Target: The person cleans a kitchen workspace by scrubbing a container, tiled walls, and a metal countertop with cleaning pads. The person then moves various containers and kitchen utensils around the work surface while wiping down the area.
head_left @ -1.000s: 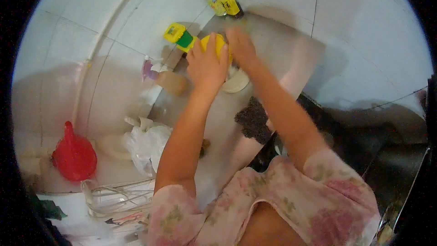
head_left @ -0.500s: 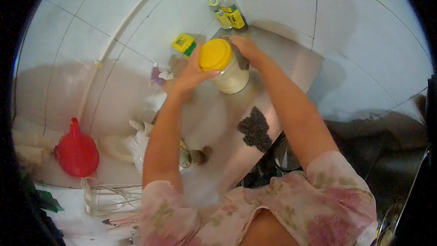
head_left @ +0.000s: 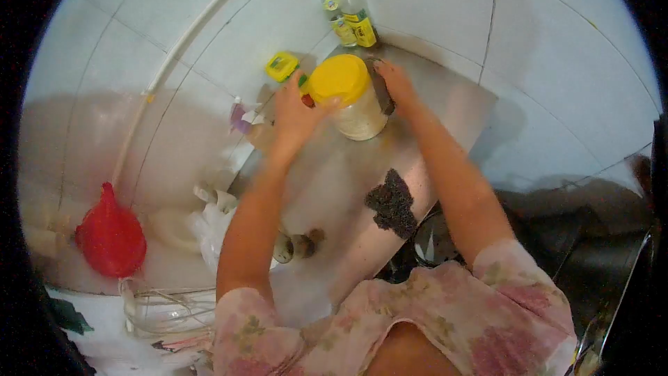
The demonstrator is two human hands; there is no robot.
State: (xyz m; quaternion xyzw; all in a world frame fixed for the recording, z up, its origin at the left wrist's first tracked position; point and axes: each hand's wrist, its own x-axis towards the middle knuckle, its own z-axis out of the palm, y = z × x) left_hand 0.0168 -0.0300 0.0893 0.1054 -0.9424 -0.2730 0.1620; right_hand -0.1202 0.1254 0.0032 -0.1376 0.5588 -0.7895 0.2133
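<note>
Left hand standing looser by jar than half second ago; red bit now showing in gap. Left fingers spreading, thumb touching yellow lid. Right hand still pressing dark cloth to jar's side, right fingers bending over cloth. Jar standing on counter, between hands. Left hand hiding part of yellow-green box and spray bottle; left arm covering some of white bag. Counting: one jar, two tall bottles behind, one dark scrubby mat lying near counter edge, one red scoop.
</note>
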